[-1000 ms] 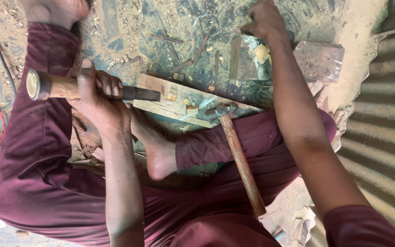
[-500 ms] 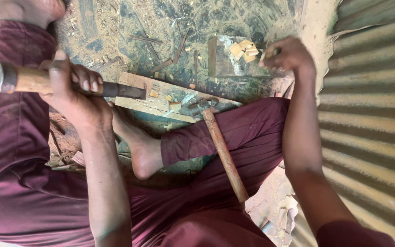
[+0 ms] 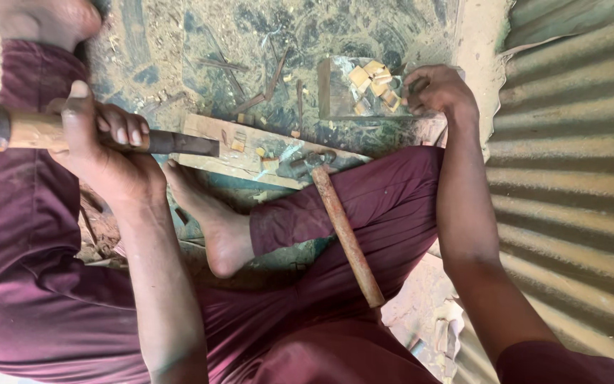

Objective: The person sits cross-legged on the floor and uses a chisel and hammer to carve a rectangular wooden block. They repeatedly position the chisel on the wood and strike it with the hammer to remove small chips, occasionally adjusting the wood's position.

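Over by the metal sheet, the right hand [image 3: 438, 91] has reached the wood chips [image 3: 374, 80], grip unclear, while the left hand [image 3: 101, 153] still clasps the chisel [image 3: 94, 135] on the plank [image 3: 250, 153].

Clothing was maroon throughout. Trousers [image 3: 385, 213] were loose, creased cloth, covering both legs to the ankle; fabric showed folds at the knee and a dusty, slightly faded surface. Short sleeves of the same maroon ended above the elbow; right sleeve [image 3: 563, 363] visible at the lower edge. Forearms were bare. Left hand [image 3: 104, 153] and right hand [image 3: 438, 89] were ungloved, no rings or watch visible. Foot [image 3: 211, 213] was bare, no sandal.
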